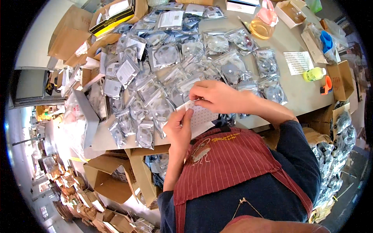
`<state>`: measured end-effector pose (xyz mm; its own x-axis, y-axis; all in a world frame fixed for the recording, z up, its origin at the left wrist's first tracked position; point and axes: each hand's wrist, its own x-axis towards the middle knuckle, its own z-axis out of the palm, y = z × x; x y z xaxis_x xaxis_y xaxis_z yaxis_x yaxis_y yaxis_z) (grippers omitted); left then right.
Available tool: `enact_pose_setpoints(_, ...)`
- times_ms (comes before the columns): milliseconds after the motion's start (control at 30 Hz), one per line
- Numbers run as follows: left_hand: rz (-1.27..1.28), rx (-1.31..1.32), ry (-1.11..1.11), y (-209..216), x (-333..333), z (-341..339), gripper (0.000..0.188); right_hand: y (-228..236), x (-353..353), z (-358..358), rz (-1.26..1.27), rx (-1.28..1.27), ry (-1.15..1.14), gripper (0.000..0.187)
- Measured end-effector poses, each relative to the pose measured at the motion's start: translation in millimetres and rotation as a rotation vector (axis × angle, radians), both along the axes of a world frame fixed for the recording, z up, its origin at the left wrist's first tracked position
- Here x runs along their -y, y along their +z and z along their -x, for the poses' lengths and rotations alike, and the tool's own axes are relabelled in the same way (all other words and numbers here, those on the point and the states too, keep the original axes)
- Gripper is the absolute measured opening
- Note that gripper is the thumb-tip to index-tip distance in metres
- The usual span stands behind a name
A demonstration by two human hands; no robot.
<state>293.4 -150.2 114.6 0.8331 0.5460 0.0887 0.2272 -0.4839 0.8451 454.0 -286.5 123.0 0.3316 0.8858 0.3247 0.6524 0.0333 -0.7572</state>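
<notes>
A white sheet of small printed labels [203, 116] is held low over the table's near edge. My left hand [179, 128] pinches its left corner between thumb and fingers. Bent over the sheet's upper edge, my right hand [211, 96] has its thumb and fingertips pressed together there; whether a label is between them is too small to tell. Just beyond my hands lie several clear zip bags with coiled grey cables, one of them a bag [160, 110] left of the sheet and another a bag [232, 69] past my right hand.
Bagged cables cover much of the table [311, 97]. At the right are a second label sheet [298, 63], a yellow-green bottle [314, 74] and an orange tape dispenser [326, 85]. A pink-lidded jug [263, 25] stands at the back. Open cardboard boxes [107, 174] sit below the near left edge.
</notes>
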Motion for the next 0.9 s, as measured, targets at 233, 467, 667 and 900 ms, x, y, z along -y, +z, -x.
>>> enact_pose_setpoints(233,0.160,-0.003,0.012,-3,5,2,0.012,-16,-3,28,-0.102,0.304,-0.191,0.020)
enact_pose_setpoints(467,0.438,-0.060,-0.020,-24,-10,1,0.018,-24,9,31,-0.143,0.500,-0.035,0.020)
enact_pose_setpoints(667,0.598,0.021,0.100,-38,-33,15,0.017,-39,52,-70,0.215,0.000,-0.369,0.016)
enact_pose_setpoints(900,0.616,0.060,0.090,-48,-40,19,0.017,-107,84,-136,0.838,0.233,-0.451,0.020)
